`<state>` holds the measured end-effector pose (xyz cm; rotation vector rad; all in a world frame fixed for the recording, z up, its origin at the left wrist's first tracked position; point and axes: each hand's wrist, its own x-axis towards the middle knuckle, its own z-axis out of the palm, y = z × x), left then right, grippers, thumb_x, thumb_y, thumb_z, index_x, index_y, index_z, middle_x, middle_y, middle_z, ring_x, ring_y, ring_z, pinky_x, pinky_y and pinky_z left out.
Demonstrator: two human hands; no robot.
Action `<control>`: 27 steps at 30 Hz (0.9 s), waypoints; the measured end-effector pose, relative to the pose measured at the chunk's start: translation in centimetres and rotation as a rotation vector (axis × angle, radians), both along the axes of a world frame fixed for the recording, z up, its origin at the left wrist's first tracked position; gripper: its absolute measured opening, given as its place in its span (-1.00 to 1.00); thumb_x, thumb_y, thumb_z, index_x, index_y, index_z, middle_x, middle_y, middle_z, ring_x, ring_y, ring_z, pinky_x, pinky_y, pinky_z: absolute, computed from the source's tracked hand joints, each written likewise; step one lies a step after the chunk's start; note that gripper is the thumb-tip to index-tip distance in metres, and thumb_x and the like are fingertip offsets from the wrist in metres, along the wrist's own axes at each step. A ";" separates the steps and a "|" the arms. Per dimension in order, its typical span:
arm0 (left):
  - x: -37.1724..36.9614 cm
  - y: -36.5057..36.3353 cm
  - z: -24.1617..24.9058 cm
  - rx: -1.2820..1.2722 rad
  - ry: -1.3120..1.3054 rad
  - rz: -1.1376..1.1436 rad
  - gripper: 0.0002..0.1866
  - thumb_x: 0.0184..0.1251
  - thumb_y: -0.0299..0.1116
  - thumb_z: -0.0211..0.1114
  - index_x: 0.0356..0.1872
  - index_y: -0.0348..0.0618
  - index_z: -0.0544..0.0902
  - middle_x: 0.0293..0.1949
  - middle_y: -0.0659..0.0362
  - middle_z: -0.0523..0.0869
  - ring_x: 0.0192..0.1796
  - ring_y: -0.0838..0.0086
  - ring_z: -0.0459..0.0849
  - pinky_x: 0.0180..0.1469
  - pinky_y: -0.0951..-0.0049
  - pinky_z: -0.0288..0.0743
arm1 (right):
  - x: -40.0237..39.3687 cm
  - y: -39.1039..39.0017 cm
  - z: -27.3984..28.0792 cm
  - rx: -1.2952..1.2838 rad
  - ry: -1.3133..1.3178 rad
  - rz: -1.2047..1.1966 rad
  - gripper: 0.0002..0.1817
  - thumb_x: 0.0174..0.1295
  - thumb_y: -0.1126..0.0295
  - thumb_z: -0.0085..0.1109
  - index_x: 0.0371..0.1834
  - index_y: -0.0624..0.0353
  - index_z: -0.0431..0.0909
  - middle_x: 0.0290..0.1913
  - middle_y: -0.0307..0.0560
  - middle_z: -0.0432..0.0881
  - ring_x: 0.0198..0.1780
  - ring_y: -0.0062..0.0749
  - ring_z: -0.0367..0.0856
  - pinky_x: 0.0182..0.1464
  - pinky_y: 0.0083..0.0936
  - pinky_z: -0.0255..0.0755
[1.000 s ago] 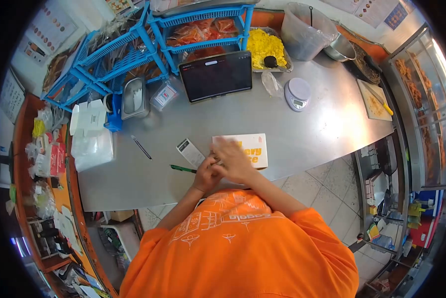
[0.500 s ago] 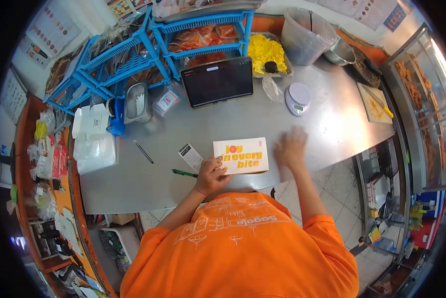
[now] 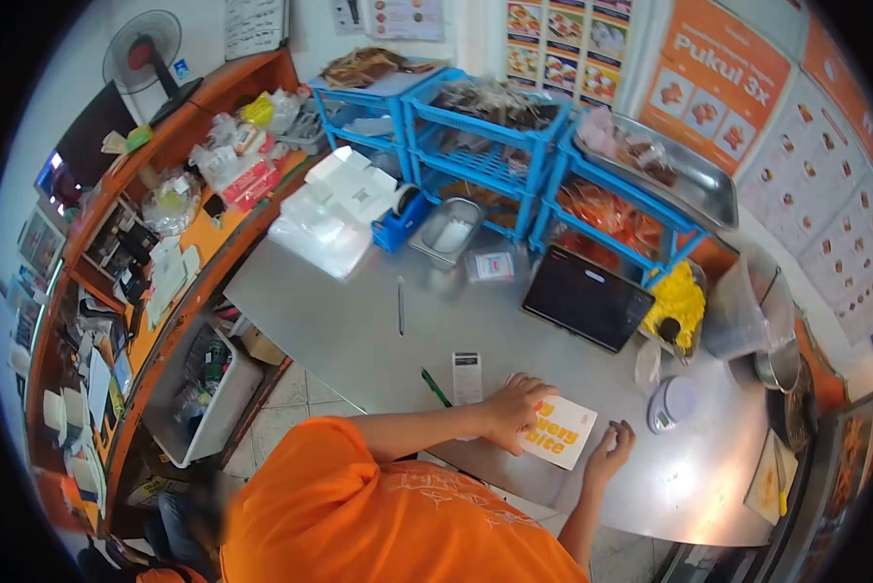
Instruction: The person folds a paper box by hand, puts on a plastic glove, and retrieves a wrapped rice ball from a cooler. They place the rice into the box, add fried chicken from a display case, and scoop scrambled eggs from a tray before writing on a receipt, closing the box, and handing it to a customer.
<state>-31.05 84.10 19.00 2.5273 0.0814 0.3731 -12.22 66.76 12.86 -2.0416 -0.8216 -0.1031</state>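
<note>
A white box with yellow and red lettering (image 3: pixel 563 433) lies on the metal table. My left hand (image 3: pixel 516 412) rests over the box's left end, its fingers bent on the top edge; whether it grips the box is hard to tell. Just off the box's right end is my right hand (image 3: pixel 611 447), fingers apart and slightly curled, holding nothing. Left of the box lie a printed slip (image 3: pixel 466 377) and a green pen (image 3: pixel 435 387). Another pen (image 3: pixel 400 306) lies farther back.
Behind are a tablet (image 3: pixel 588 297), blue racks (image 3: pixel 495 175), a tray of yellow food (image 3: pixel 676 309) and a round scale (image 3: pixel 671 403). A metal container (image 3: pixel 446 231), tape dispenser (image 3: pixel 400 223) and plastic bags (image 3: pixel 325 233) stand back left. A cutting board (image 3: pixel 769 481) lies far right.
The view has swung left, bringing the shelf and fan into sight. My left hand has shifted onto the box's upper left end. My right hand has come nearer the box, its fingers more curled.
</note>
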 end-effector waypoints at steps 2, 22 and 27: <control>-3.1 1.1 2.0 -0.038 -0.048 0.049 -0.71 -0.50 -0.20 0.49 -0.80 -0.12 0.58 0.17 -0.02 0.38 0.22 0.01 0.25 0.22 0.03 0.11 | 0.0 1.2 2.1 0.096 0.066 0.021 -0.83 0.26 0.49 0.02 -0.15 0.33 0.52 -0.03 0.08 0.52 0.03 -0.16 0.51 0.07 -0.36 0.37; -39.3 25.5 -1.7 0.078 0.078 0.525 -0.60 -0.39 -0.01 0.52 -0.78 -0.11 0.59 0.26 0.02 0.38 0.24 0.07 0.25 0.27 0.08 0.00 | -27.6 51.5 -2.1 0.026 0.730 0.193 -0.66 0.23 0.26 0.20 -0.04 0.26 0.55 0.15 0.12 0.43 0.04 -0.28 0.47 0.03 -0.47 0.39; -38.8 26.5 -2.1 0.035 0.071 0.468 -0.58 -0.42 0.02 0.54 -0.77 -0.12 0.61 0.28 0.03 0.36 0.26 0.07 0.23 0.30 0.06 -0.04 | -27.8 52.0 -3.2 0.195 1.105 0.191 -0.74 0.21 0.22 0.27 -0.37 0.23 0.63 -0.37 -0.20 0.61 -0.41 -0.42 0.49 -0.37 -0.42 0.39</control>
